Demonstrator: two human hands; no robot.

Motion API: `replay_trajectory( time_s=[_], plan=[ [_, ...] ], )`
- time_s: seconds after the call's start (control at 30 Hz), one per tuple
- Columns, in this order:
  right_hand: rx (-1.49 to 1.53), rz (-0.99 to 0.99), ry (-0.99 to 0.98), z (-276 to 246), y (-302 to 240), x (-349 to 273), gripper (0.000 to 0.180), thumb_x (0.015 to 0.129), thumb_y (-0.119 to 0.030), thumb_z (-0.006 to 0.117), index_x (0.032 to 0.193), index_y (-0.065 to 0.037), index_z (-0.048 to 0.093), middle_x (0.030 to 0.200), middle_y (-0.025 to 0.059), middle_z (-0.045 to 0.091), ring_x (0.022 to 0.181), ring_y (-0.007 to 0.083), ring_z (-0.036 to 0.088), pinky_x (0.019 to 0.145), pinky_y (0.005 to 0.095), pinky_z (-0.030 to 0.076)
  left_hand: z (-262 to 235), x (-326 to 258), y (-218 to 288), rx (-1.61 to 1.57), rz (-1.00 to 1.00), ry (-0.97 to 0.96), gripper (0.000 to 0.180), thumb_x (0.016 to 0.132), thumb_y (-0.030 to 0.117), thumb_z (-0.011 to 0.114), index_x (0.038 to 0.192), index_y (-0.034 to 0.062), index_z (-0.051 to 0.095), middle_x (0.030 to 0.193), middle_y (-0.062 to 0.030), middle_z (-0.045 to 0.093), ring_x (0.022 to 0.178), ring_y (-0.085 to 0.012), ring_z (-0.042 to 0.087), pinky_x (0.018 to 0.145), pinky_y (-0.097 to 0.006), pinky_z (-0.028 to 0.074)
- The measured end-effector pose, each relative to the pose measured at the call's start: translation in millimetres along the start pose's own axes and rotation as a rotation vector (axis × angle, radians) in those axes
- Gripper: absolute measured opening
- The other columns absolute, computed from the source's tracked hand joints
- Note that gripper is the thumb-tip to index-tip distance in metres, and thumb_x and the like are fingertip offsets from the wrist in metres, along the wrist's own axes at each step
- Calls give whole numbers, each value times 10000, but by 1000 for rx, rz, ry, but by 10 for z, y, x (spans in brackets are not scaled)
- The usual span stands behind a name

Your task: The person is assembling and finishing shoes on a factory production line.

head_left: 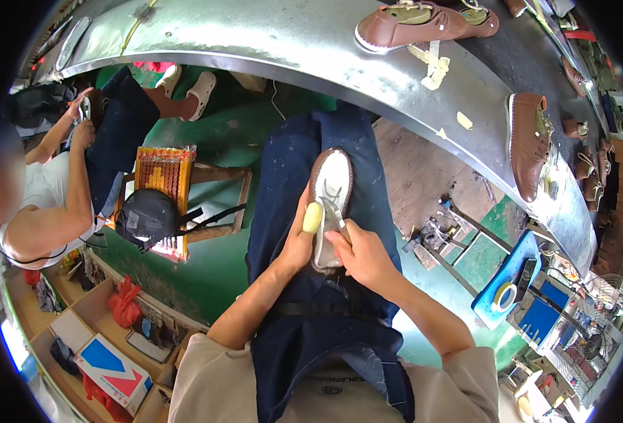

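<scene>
Head view: the shoe (335,173) rests lengthwise on the person's lap (275,204), toe pointing away, with what looks like its sole facing up. The fingers of the left hand (299,243) grip its left side; those of the right hand (362,255) pinch a slim metal tool (335,214) against the sole. This seems to be trimming or scraping, which calls for a firm hold and a controlled stroke. The sole is whitish, with a curved line across it and a brown rim around the toe.
</scene>
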State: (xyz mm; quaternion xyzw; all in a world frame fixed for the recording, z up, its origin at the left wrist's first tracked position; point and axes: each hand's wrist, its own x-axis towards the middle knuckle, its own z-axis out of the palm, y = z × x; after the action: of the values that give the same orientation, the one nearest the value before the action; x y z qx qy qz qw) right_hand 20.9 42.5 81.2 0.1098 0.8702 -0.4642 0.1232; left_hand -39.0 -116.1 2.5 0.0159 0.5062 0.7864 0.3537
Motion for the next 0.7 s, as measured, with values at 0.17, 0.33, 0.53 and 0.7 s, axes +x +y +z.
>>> replay_trajectory(
  time_s=[0.17,0.33,0.53,0.7],
  plan=[
    [238,145,-315,-479,-36,-10,322,1062,-338,565,1018,-23,513,783,156,682,672,308,700,612,407,537,-126,-16,160,623,69,-46,599,1003,64,411,1578,23,251,1494,-267,489,1423,-365,468,1181,-411,343],
    [-374,-280,-487,-550,8,-72,318,1029,-328,594,994,-25,504,795,189,686,719,370,698,610,454,526,-42,58,450,858,-80,-65,605,955,52,457,1535,31,287,1371,-336,560,1299,-494,533,1081,-493,436],
    [-69,193,-651,-560,56,-151,403,1075,-393,489,937,-37,618,732,122,708,638,261,705,567,411,531,50,-22,303,912,87,24,694,967,116,525,1582,50,210,1373,-339,563,1285,-516,533,1081,-504,436],
    [96,373,-820,-875,86,-122,359,1063,-337,507,1076,-8,650,835,121,739,714,212,726,613,347,552,-41,-175,219,762,177,-155,1119,945,167,719,1616,56,-170,1647,-299,224,1516,-389,313,1222,-396,297]
  ],
)
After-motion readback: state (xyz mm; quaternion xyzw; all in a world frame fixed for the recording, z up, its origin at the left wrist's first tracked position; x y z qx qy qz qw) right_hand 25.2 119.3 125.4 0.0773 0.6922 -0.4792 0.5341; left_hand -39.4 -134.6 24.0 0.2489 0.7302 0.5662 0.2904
